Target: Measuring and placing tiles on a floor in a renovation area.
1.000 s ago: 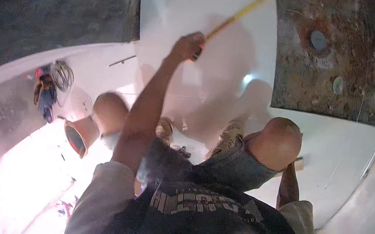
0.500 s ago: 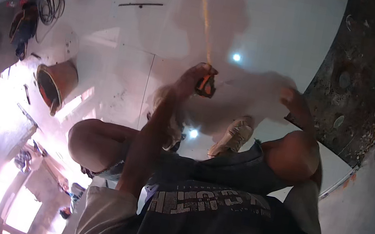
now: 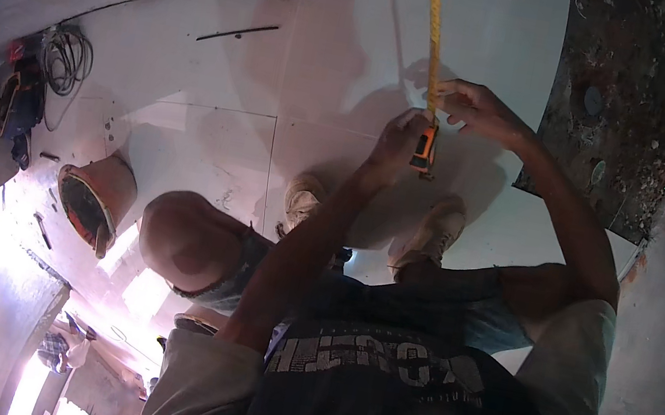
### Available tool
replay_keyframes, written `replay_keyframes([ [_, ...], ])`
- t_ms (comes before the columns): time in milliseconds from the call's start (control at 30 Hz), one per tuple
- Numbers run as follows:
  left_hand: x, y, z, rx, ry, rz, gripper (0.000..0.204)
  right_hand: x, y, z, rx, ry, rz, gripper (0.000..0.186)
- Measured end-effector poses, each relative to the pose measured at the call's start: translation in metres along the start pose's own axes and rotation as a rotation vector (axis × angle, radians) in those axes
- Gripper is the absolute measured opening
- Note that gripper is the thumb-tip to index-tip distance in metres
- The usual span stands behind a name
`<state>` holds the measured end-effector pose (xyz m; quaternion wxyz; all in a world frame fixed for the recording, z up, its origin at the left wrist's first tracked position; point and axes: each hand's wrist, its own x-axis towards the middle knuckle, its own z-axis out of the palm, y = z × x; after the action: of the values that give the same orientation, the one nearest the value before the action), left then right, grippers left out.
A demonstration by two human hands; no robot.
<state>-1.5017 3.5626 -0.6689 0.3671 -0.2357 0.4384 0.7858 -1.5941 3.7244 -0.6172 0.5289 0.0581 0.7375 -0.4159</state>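
Note:
In the head view I crouch on large white tiles point(image 3: 342, 49), with my left hand point(image 3: 401, 135) closed on an orange-and-black tape measure point(image 3: 425, 148). Its yellow blade point(image 3: 434, 21) stretches up past the top edge of the picture. My right hand point(image 3: 479, 109) is beside the blade just above the case, fingers curved and apart; whether the fingertips touch the blade is unclear. A thin dark strip point(image 3: 237, 32) lies on the tiles to the left.
An orange bucket point(image 3: 115, 187) stands at my left, beyond it a dark tool point(image 3: 21, 108) and coiled cable point(image 3: 64, 62). A dirty uncovered floor patch point(image 3: 591, 155) with round openings borders the tiles at right. Small figures, apparently people, appear near bright openings at lower left point(image 3: 54, 350).
My left hand and the tape case have moved right since half a second ago. My right hand has come up from beside my knee to the blade.

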Motion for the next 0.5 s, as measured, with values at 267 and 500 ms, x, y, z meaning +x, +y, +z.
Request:
replay_keyframes([
  [267, 0.007, -0.023, -0.009, 0.261, 0.008, 0.031, 0.029, 0.004, 0.015, 0.010, 0.070, 0.019, -0.099, 0.049],
  [500, 0.044, 0.005, -0.084, 1.502, -0.246, 0.474, 0.021, -0.022, 0.101, -0.043, 0.568, 0.356, 0.029, 0.045],
])
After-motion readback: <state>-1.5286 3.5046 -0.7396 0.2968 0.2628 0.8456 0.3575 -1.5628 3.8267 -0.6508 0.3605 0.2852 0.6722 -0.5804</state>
